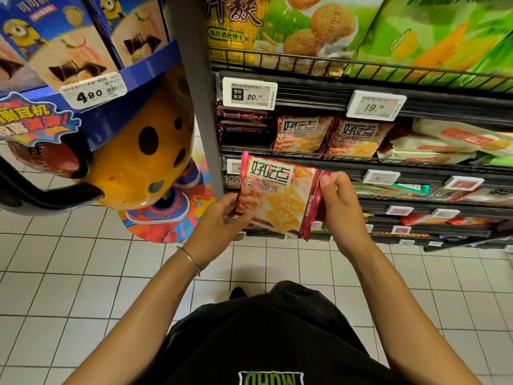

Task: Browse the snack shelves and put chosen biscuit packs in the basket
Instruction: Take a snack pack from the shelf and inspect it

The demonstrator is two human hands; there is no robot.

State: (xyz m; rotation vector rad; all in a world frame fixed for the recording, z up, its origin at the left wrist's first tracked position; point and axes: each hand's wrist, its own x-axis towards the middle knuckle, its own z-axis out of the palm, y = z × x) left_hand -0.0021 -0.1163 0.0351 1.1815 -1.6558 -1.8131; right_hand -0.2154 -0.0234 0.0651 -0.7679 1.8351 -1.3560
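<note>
Head view: left hand (222, 218) and right hand (337, 201) each pinch one end of a red biscuit pack (277, 195), held before the shelves (319, 159). The wire-fronted shelf behind contains matching packs (302, 134), standing upright.

biscuit pack (277, 198) I held was glossy crinkly plastic film | shelf post (197, 79) looked matt grey painted metal | floor tiles (83, 287) looked smooth, shiny | my bracelet (191, 261) was bright metal | my shirt (263, 329) was matt cloth
</note>
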